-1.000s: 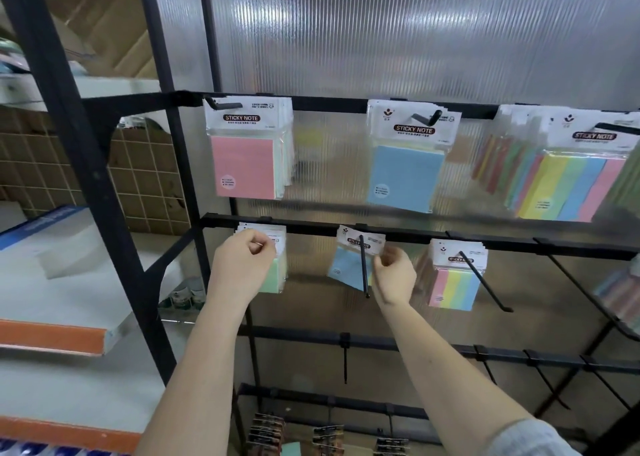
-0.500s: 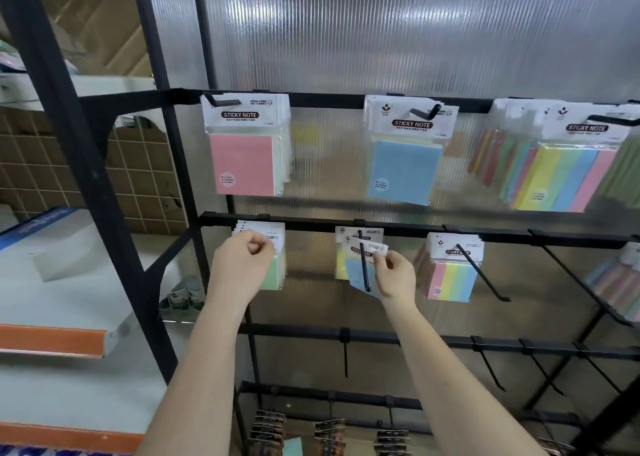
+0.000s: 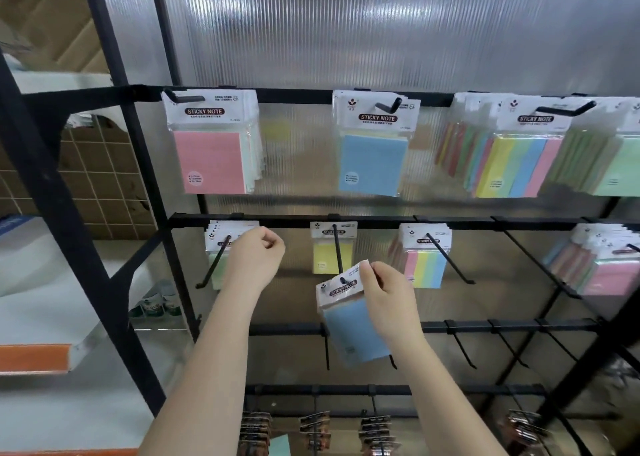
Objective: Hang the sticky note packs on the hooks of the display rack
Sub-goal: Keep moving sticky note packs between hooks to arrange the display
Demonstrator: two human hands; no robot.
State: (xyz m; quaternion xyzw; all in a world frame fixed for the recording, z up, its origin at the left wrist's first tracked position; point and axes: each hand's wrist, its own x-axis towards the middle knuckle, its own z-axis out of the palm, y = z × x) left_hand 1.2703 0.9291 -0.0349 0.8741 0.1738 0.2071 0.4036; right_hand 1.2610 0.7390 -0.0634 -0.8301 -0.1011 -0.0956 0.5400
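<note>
Here — right hand (image 3: 384, 294) pinching blue pack (image 3: 353, 331) at hook tip (image 3: 342, 280); left hand (image 3: 254, 260) curled, empty.

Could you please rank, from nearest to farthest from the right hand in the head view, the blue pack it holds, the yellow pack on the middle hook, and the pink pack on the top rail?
1. Blue pack: pinched by the right hand, at the hook's tip.
2. Yellow pack: just above and left, at the hook's back.
3. Pink pack: far up left, top rail.

Bright backlit panel (image 3: 346, 29) with glare, wide-angle edge distortion, slight blur
</note>
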